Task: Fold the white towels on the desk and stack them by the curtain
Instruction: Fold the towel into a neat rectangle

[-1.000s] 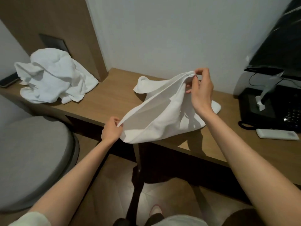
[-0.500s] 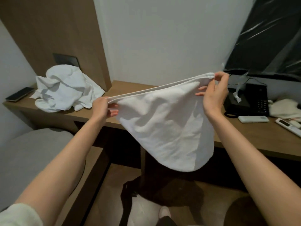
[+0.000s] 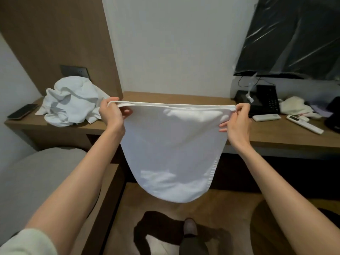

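Left hand and right hand hold a white towel stretched between them in front of the table.

I see each hand pinching one top corner, thumb and fingers closed on the hem, the hands apart so the top edge runs taut and level, with two layers showing along it. The towel hangs in the air before the table's front edge, and its rounded bottom drops below the tabletop. A crumpled heap of towels lies at the table's left end, with a dark phone by the left corner. Toward the right end are a black telephone and two white remotes.
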`<move>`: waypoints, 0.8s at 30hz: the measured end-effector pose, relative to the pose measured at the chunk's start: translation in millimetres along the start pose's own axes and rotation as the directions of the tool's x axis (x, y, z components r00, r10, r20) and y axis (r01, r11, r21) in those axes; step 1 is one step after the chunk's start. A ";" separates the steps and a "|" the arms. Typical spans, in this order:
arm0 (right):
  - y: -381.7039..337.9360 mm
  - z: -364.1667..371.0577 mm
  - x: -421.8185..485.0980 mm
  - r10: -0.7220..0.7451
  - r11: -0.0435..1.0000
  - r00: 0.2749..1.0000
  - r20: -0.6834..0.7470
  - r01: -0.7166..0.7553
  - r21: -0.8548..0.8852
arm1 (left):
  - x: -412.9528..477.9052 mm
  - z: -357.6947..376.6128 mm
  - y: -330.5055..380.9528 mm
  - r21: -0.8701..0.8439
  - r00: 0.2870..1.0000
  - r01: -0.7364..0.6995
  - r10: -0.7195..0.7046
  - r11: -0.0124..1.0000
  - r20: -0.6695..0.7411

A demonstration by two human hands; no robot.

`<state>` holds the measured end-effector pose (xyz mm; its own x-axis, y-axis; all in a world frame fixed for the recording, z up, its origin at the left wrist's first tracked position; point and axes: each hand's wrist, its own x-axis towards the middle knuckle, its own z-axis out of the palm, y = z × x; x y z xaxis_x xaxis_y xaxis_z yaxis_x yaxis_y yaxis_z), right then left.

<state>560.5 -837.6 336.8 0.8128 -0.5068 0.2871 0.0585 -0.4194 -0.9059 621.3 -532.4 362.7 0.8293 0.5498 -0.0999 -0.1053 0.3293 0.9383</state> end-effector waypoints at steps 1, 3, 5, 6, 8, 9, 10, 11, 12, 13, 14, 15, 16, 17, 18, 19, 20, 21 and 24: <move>2.6 3.4 -4.5 0.029 0.999 1.000 -0.007 -0.028 0.029 | 0.8 -2.7 -5.6 -0.016 0.999 0.038 -0.039 0.999 -0.009; 8.1 8.7 -9.5 0.101 0.993 0.995 0.005 -0.101 0.056 | 5.8 -6.5 -17.9 -0.045 0.989 0.146 -0.148 0.988 -0.025; 13.1 13.0 -9.1 0.112 0.993 0.994 0.019 -0.112 0.029 | 14.4 -6.5 -26.4 -0.063 0.970 0.238 -0.240 0.969 -0.023; 16.0 15.1 -7.8 0.106 0.994 0.994 0.022 -0.106 0.019 | 19.4 -5.7 -30.2 -0.061 0.964 0.264 -0.266 0.963 -0.021; 22.5 20.6 -2.2 0.102 0.995 0.995 0.015 -0.102 0.010 | 31.4 -1.8 -39.7 -0.033 0.955 0.295 -0.295 0.955 -0.012; 26.6 23.7 2.9 0.106 0.994 0.994 0.008 -0.106 0.006 | 37.0 1.6 -44.8 -0.017 0.952 0.306 -0.306 0.952 -0.002; 30.7 27.1 9.3 0.115 0.993 0.993 -0.001 -0.115 0.006 | 42.4 5.9 -49.2 -0.002 0.950 0.313 -0.313 0.950 0.006; 34.9 30.8 16.7 0.128 0.992 0.992 -0.011 -0.128 0.009 | 47.8 10.9 -53.1 0.010 0.948 0.317 -0.317 0.948 0.018; 39.6 34.9 25.2 0.139 0.990 0.990 -0.024 -0.139 0.011 | 54.3 16.9 -56.3 0.023 0.947 0.319 -0.320 0.947 0.036; 44.7 39.5 34.4 0.146 0.989 0.989 -0.037 -0.146 0.012 | 62.2 23.6 -59.8 0.037 0.945 0.321 -0.323 0.946 0.059; 50.0 44.6 44.1 0.152 0.988 0.987 -0.049 -0.151 0.018 | 71.5 30.8 -63.2 0.050 0.941 0.325 -0.328 0.944 0.082; 55.3 50.3 54.6 0.161 0.987 0.985 -0.058 -0.159 0.037 | 81.5 38.2 -66.9 0.059 0.936 0.331 -0.336 0.942 0.102; 60.6 56.8 66.6 0.176 0.983 0.982 -0.063 -0.171 0.069 | 92.2 46.6 -71.0 0.065 0.931 0.339 -0.344 0.939 0.117; 65.8 64.0 80.0 0.193 0.977 0.979 -0.064 -0.186 0.107 | 103.6 55.8 -75.4 0.074 0.928 0.344 -0.351 0.936 0.128; 70.8 71.7 94.5 0.207 0.970 0.976 -0.061 -0.197 0.141 | 115.5 65.8 -80.4 0.084 0.926 0.345 -0.354 0.935 0.134; 75.5 79.7 109.9 0.213 0.966 0.975 -0.057 -0.201 0.164 | 127.7 76.9 -85.2 0.090 0.925 0.344 -0.354 0.935 0.139; 80.1 88.0 126.6 0.211 0.964 0.976 -0.052 -0.199 0.178 | 140.9 89.2 -90.3 0.091 0.924 0.345 -0.355 0.934 0.140; 85.3 96.2 143.5 0.205 0.963 0.978 -0.049 -0.193 0.187 | 154.6 102.3 -95.6 0.088 0.923 0.349 -0.358 0.933 0.139; 103.6 121.6 195.3 0.209 0.956 0.976 -0.059 -0.191 0.222 | 194.9 145.1 -110.4 0.086 0.919 0.367 -0.375 0.926 0.123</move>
<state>795.8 -888.4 261.2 0.7713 -0.6270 0.1094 0.0291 -0.1369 -0.9902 874.2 -573.0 287.6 0.8687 0.2875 -0.4033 0.2540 0.4405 0.8611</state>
